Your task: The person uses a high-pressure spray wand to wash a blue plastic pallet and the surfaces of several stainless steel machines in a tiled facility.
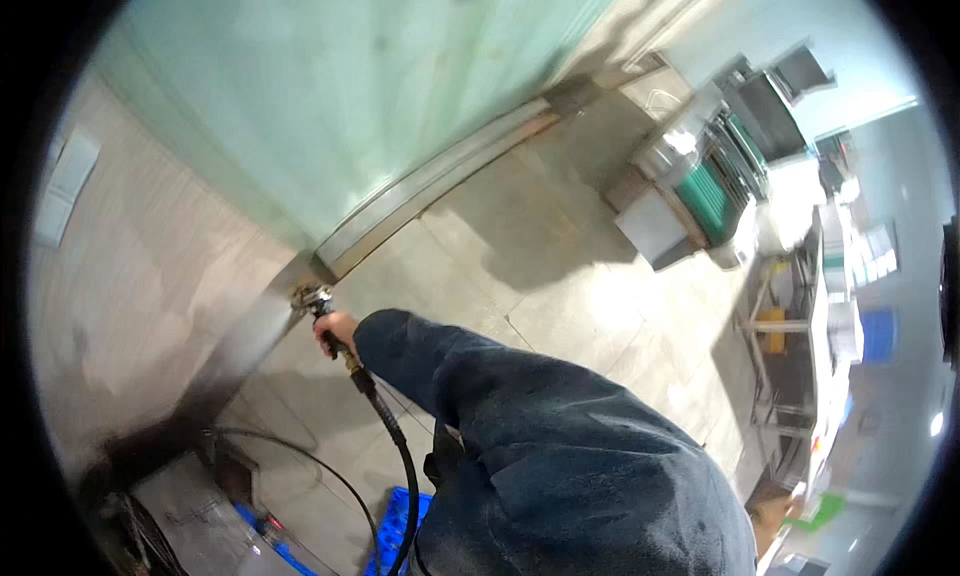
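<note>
My right hand (pixel 339 328) is closed around the black grip of an air-powered hand tool (pixel 311 297) with a round metal head. The arm, in a dark blue sleeve (pixel 540 418), reaches across from the lower right. At the tool's rear end a brass-coloured fitting (pixel 351 362) joins a black hose (pixel 405 456), which hangs down past the sleeve. The metal head is at the dark skirting (pixel 259 328) of the wall, close to a corner; whether it touches cannot be made out. My left hand is out of view.
A pale green panel (pixel 360 88) rises from a metal sill (pixel 450 190). Below lie a thin dark cable (pixel 300 448) and a blue plastic crate (pixel 397 527) on the tiled floor (pixel 555 306). At right stand a green ribbed container (pixel 705 201) and shelving (pixel 780 325).
</note>
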The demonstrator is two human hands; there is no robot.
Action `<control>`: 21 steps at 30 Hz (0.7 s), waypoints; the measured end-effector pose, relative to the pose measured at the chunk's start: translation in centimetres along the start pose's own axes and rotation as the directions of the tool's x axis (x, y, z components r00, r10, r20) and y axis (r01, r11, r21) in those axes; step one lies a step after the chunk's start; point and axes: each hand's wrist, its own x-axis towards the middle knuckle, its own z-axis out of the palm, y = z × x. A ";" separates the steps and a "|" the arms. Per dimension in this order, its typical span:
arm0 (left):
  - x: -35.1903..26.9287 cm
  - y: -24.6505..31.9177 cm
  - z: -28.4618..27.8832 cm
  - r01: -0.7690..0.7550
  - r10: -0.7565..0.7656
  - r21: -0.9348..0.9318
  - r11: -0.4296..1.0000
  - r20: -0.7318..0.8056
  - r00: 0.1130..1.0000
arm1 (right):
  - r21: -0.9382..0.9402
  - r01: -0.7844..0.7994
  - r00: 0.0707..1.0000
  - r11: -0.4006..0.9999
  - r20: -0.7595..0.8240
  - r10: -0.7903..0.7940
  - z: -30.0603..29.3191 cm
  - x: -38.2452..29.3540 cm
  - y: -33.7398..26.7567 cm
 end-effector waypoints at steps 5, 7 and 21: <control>2.3 3.3 -2.5 -0.110 0.113 0.099 0.989 -0.024 0.993 | 0.106 0.189 0.969 0.976 -0.181 -0.168 -3.2 -4.9 -1.9; 2.9 4.9 -3.0 -0.153 0.157 0.149 0.977 -0.018 0.987 | 0.179 0.262 0.955 0.948 -0.191 -0.227 -7.9 -7.6 -2.8; -4.5 22.5 4.7 -0.629 0.605 0.095 0.772 0.193 0.772 | -0.384 0.859 -0.107 0.338 -0.781 -0.615 -35.5 -52.3 -2.6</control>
